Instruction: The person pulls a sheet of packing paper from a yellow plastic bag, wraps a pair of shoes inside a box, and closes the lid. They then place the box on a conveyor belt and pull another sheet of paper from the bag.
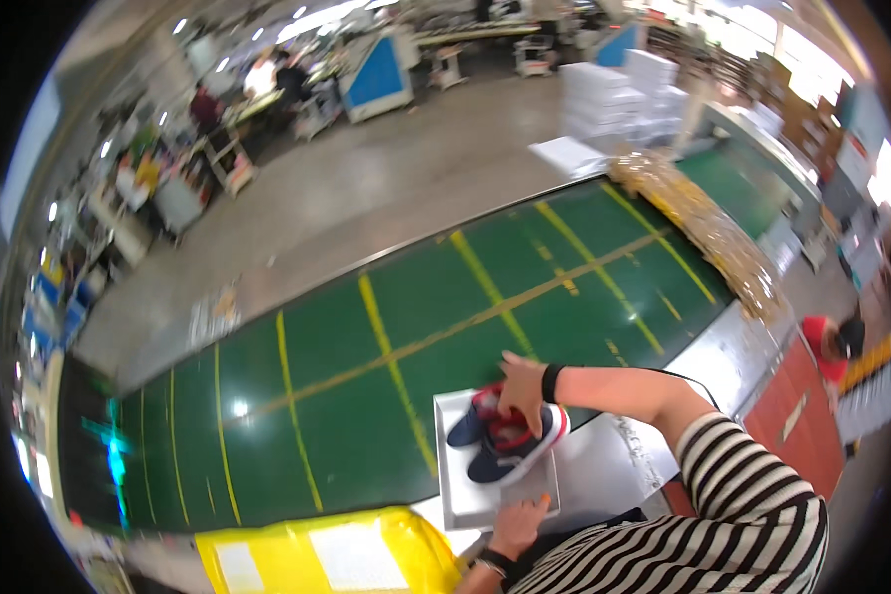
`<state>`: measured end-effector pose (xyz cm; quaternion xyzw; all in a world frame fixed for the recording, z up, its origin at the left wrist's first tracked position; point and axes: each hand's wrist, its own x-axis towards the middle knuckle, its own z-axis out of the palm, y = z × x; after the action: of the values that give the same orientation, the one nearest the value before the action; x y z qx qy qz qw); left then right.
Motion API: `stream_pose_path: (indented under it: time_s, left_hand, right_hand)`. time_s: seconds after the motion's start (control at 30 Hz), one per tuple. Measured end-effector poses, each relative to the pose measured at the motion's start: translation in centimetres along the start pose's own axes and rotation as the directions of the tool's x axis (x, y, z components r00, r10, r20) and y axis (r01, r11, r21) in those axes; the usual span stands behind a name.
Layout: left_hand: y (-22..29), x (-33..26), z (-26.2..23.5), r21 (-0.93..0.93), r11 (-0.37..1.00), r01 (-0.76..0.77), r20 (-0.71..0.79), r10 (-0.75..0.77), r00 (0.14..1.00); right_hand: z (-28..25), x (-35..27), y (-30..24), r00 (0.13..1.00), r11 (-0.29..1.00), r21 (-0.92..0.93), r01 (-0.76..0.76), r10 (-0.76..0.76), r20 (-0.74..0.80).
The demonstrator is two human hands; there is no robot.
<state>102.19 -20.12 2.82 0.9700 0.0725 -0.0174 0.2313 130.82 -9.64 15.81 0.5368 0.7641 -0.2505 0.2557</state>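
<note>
With right hand, gripping two navy-and-red shoes about their collars, inside an open white box, toes turned toward nine o'clock; with left hand, reaching to the box's near rim at five o'clock, cannot tell whether gripping it; facing a green belt toward eleven o'clock; having a yellow package nearby at eight o'clock.

a grey floor (slightly shiny) stretches to far worktables, bright windows glowing at upper right.
</note>
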Motion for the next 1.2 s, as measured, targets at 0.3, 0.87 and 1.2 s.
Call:
stream_pose_path:
  time_s: [0.3, 0.87, 1.2]
  left_hand:
    - [11.3, 3.8, 6.9, 0.193, 0.979, -0.071, 0.056, 0.061, 0.997]
    - [22.2, 15.6, 0.5, -0.254, 0.949, 0.184, 0.021, -0.185, 0.983]
    - [23.4, 11.2, -2.9, -0.642, 0.767, 0.006, -0.139, -0.124, 0.983]
  right_hand:
    - [16.7, -24.7, -0.4, 0.794, 0.997, 0.042, 0.07, -0.03, -0.607]
    - [36.8, -38.8, -4.0, 0.066, 0.317, 0.824, -0.47, 0.943, -0.325]
    - [34.3, -26.8, -7.3, 0.834, -0.631, 0.64, 0.438, 0.551, -0.028]
